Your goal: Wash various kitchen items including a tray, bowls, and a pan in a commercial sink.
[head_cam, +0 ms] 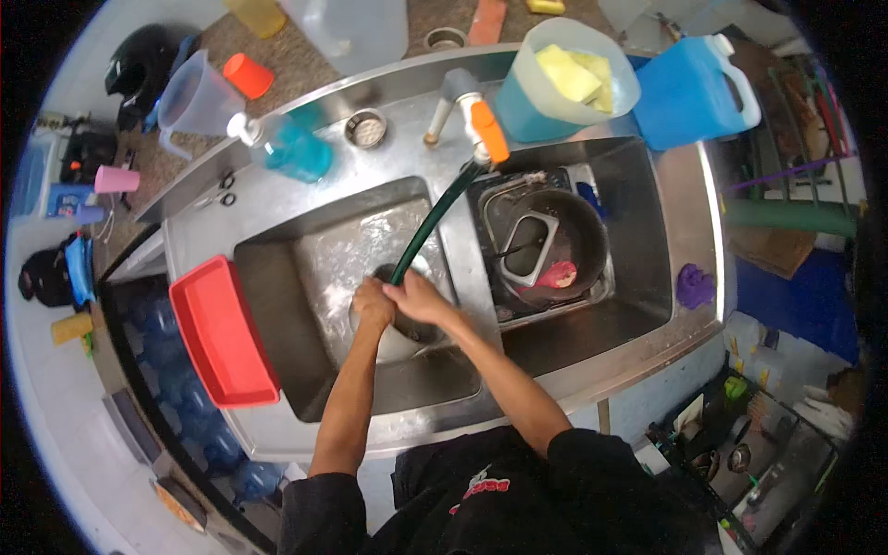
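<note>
A dark green hose (433, 215) runs from a tap with an orange lever (490, 132) down into the left basin of a stainless steel sink (277, 277). My right hand (420, 297) is closed around the hose near its lower end. Beside it, my left hand (373, 302) is curled at the hose's end; whether it grips the hose or something else cannot be told. Under both hands stands a round metal pot (420, 331) in the basin, partly hidden by my hands. Wet, shiny patches show on the basin floor.
The right basin holds a large round pan (590, 236) with a small metal tray and pink item inside. A red plastic tray (222, 333) lies at the left edge. Behind stand a teal soap bottle (295, 149), a tub with yellow sponges (534, 104) and a blue jug (687, 94).
</note>
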`<state>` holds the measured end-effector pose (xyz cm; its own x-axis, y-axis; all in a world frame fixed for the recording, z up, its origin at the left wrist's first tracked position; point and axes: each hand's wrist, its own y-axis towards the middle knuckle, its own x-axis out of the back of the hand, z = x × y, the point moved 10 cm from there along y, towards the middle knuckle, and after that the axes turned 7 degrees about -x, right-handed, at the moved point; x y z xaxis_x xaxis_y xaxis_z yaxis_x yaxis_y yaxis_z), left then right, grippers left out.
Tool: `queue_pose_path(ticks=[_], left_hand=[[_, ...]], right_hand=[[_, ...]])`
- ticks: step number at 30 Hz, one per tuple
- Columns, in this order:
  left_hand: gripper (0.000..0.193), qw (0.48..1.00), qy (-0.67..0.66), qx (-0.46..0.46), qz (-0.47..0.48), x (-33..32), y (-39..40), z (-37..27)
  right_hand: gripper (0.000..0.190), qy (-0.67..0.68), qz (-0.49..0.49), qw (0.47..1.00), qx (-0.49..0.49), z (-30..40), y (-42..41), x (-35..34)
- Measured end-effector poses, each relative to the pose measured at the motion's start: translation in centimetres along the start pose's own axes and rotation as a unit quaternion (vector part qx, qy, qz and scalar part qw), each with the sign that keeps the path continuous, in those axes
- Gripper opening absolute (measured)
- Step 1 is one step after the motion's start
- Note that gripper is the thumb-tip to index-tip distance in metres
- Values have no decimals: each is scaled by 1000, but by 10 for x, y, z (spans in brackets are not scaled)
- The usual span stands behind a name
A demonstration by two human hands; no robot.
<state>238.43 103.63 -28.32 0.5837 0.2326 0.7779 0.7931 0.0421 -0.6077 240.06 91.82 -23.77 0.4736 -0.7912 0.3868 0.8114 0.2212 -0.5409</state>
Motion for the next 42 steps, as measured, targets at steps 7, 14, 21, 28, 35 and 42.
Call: queue_pose_path(ticks=[7, 14, 21, 28, 35, 42], left_hand=[[47, 996, 80, 16, -38, -15, 29, -22], [61, 974, 122, -68, -177, 74, -14, -10], [78, 917, 87, -204, -333, 130, -76, -20], [63, 826, 88, -297, -471, 135, -145, -9], [46, 813, 123, -327, -466, 107, -131, -30], [54, 838, -270, -77, -467, 10, -52, 78]], right_hand=[[14, 46, -242, 960, 133, 64, -85, 234], [55, -249, -338, 904, 80, 112, 29, 454], [96, -438, -126, 872, -179, 53, 119, 438], [59, -171, -261, 948, -61, 49, 98, 484], [28, -225, -369, 891, -138, 33, 83, 479], [40, -96, -486, 866, 66, 141, -60, 464]])
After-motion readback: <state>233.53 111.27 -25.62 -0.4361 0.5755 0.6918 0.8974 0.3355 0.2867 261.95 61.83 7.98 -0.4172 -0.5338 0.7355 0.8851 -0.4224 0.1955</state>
